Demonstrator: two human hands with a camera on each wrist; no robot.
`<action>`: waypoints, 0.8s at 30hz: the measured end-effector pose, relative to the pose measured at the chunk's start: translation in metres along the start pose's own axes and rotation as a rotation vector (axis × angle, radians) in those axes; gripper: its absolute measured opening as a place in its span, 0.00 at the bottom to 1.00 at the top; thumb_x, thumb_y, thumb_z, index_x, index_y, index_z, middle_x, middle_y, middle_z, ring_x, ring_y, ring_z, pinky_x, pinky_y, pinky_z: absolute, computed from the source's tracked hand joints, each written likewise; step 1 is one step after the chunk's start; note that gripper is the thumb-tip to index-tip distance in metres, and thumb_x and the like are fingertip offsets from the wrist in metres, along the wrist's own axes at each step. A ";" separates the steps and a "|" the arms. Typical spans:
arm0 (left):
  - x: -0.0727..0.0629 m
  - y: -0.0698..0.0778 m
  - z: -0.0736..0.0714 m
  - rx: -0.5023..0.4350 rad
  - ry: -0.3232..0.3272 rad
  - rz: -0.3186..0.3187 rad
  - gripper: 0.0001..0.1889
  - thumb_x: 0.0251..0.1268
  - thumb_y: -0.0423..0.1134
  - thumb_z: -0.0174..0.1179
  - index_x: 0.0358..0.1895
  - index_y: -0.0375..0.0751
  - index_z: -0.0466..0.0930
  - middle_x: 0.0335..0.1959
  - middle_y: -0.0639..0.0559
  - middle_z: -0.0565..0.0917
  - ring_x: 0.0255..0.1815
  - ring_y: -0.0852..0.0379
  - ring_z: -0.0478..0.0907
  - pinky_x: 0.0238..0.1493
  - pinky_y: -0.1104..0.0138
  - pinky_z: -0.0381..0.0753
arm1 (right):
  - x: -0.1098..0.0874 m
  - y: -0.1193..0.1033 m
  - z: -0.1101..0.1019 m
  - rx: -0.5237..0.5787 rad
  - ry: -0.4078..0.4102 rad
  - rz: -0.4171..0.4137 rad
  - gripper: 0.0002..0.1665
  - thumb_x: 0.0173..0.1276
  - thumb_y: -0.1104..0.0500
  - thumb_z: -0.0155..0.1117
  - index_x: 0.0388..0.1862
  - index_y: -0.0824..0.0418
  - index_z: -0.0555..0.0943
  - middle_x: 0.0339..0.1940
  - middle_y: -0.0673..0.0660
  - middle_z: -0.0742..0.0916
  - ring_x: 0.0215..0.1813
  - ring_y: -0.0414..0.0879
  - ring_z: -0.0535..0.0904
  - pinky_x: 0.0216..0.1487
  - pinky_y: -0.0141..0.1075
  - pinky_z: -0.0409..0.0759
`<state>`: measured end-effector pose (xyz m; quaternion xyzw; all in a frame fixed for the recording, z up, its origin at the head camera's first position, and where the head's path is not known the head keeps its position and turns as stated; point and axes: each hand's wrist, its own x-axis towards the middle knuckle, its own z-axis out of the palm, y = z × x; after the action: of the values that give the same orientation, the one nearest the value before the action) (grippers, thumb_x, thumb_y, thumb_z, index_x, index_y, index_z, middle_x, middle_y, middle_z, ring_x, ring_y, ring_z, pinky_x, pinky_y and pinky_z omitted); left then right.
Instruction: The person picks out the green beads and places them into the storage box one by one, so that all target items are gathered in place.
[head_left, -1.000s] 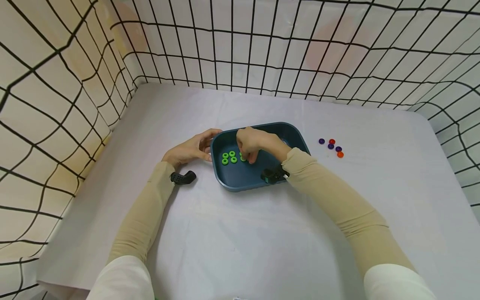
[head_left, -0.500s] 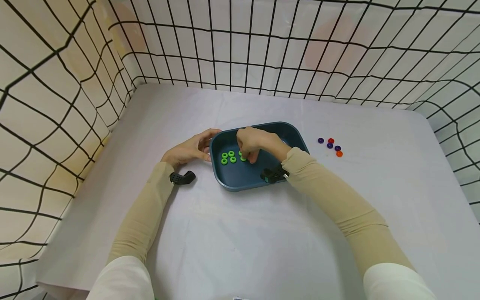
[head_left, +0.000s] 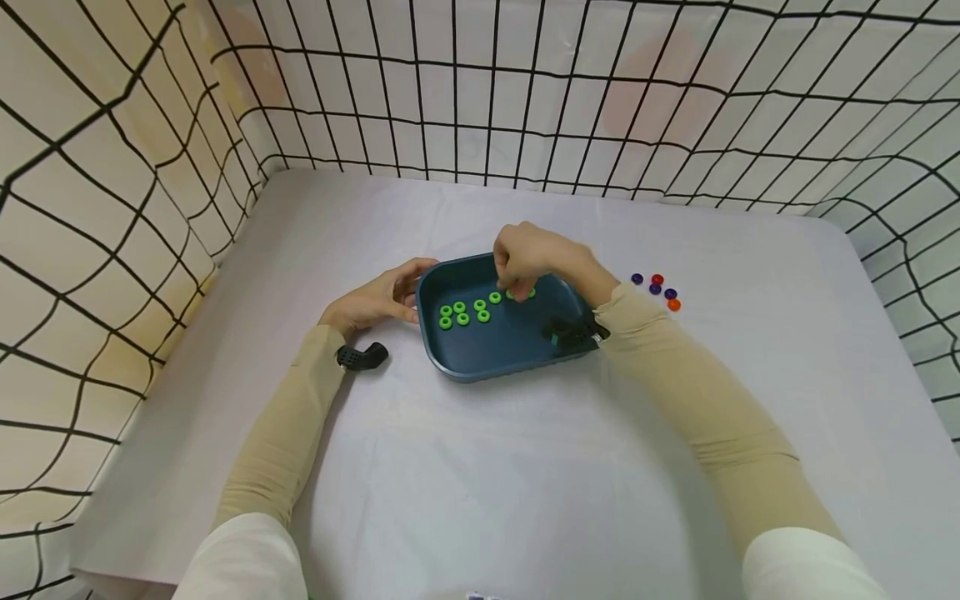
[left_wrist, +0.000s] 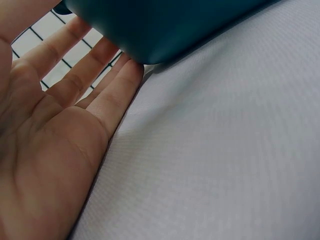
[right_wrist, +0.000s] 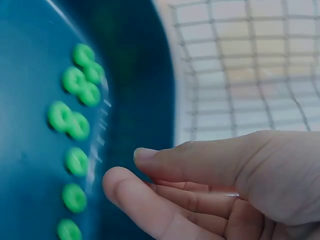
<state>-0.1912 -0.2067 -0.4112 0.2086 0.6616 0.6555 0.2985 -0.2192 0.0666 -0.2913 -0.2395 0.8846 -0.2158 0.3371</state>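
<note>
A dark blue tray [head_left: 487, 362] sits on the white-covered table, with several small green rings [head_left: 480, 306] lying loose along its back side. My left hand [head_left: 375, 298] rests against the tray's left end, fingers spread and fairly straight; in the left wrist view the fingers [left_wrist: 117, 95] touch the tray's corner. Over the back part of the tray is my right hand [head_left: 528, 254], partly covering the rings at the right end of the row. In the right wrist view its thumb [right_wrist: 195, 160] and index finger stand slightly apart with nothing between them, the other fingers loosely curled.
To the right of the tray lie several small purple, red and orange pieces [head_left: 656, 289] on the table. Black wire mesh [head_left: 480, 92] encloses the table at the back and both sides.
My right hand has lifted and moved back and to the right, uncovering more green rings. The left hand stays at the tray's end; the view has shifted slightly.
</note>
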 end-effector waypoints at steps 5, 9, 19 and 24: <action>0.000 0.003 -0.003 0.014 0.004 0.007 0.49 0.46 0.33 0.78 0.73 0.40 0.58 0.69 0.44 0.68 0.69 0.51 0.65 0.70 0.65 0.65 | -0.041 0.029 -0.024 0.159 0.186 0.009 0.06 0.69 0.65 0.64 0.34 0.68 0.78 0.28 0.61 0.88 0.26 0.49 0.87 0.32 0.37 0.86; -0.002 0.007 -0.004 0.033 0.007 0.005 0.48 0.48 0.31 0.77 0.73 0.41 0.58 0.68 0.45 0.68 0.67 0.51 0.66 0.69 0.65 0.65 | -0.084 0.073 -0.022 0.302 0.337 0.031 0.10 0.70 0.61 0.64 0.38 0.70 0.77 0.27 0.60 0.87 0.26 0.49 0.85 0.31 0.36 0.85; 0.000 0.009 -0.002 0.038 -0.002 0.011 0.48 0.48 0.34 0.77 0.73 0.42 0.58 0.67 0.49 0.70 0.67 0.53 0.66 0.69 0.67 0.64 | -0.133 0.178 0.034 0.472 0.390 0.190 0.18 0.71 0.57 0.64 0.44 0.74 0.75 0.25 0.55 0.86 0.24 0.43 0.83 0.32 0.33 0.85; -0.002 0.001 0.005 0.038 0.001 0.004 0.48 0.48 0.34 0.77 0.73 0.42 0.59 0.67 0.50 0.70 0.67 0.53 0.66 0.70 0.62 0.62 | -0.133 0.190 0.050 0.485 0.400 0.187 0.22 0.69 0.53 0.67 0.45 0.72 0.75 0.26 0.56 0.87 0.23 0.44 0.83 0.31 0.33 0.84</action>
<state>-0.1864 -0.2044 -0.4100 0.2154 0.6738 0.6433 0.2928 -0.1497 0.2814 -0.3631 -0.0227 0.8742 -0.4312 0.2222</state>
